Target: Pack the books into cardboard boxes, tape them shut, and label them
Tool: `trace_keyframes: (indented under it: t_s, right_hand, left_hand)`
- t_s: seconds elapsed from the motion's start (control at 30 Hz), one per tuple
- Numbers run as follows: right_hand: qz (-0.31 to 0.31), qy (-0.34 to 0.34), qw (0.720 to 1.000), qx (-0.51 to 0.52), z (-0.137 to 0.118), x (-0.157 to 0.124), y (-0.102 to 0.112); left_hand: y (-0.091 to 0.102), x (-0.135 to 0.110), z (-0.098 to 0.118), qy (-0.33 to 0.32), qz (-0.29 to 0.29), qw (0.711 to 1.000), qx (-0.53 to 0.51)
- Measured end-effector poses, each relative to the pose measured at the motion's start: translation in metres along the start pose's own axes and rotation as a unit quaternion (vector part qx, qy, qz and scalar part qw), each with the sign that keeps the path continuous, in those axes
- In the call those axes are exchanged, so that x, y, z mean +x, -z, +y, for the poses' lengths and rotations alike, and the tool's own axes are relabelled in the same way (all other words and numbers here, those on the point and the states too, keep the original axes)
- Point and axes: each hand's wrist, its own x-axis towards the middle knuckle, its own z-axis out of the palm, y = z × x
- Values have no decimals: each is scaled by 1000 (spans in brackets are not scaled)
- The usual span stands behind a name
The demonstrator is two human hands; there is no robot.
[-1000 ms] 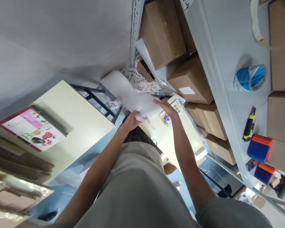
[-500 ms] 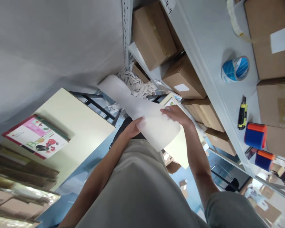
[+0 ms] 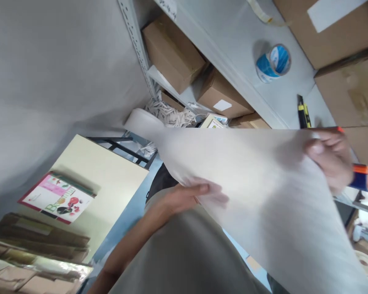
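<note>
A long, thin sheet of white packing foam (image 3: 242, 163) stretches across the middle from a thick white roll (image 3: 142, 120) at the back, next to the wall. My left hand (image 3: 182, 198) pinches its lower edge, thumb on top, and the fingers show faintly through the sheet from underneath. Far to the right, my right hand (image 3: 333, 157) grips the upper edge, slightly blurred. From there the sheet hangs down and widens towards the lower right, covering my right forearm.
On the right, a grey shelf carries a blue tape roll (image 3: 272, 63), a yellow-black utility knife (image 3: 303, 112) and cardboard boxes (image 3: 355, 90). A cream table (image 3: 110, 175) at left holds a printed box (image 3: 58, 198) and folded cardboard (image 3: 39, 232). Shredded paper (image 3: 171, 114) lies behind the roll.
My right hand has moved far right and up towards me with the foam sheet's edge, so much more sheet is drawn out. My left hand has shifted slightly lower along its edge.
</note>
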Motion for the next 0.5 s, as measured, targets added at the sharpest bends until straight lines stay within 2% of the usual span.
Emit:
trace_keyframes:
  t_s: [0.07,0.13,0.2,0.27,0.33,0.5]
  right_hand:
    - [45,1,999,-6,0,-23,32]
    - [71,-16,997,-24,12,-43,67]
    - [73,-52,995,-47,37,-60,104]
    - [55,-93,993,-53,76,-76,141]
    - [32,-122,991,-35,124,-92,178]
    - [-29,-138,990,-2,253,-140,253]
  left_hand:
    - [-21,6,-20,9,-3,1000,17]
    - [-31,20,-39,-27,54,998,9]
    - [-31,42,-57,-80,133,988,-23]
    - [-23,67,-76,-111,196,973,-51]
    - [-14,92,-97,-109,239,964,-51]
    - [11,148,-164,-40,289,956,7]
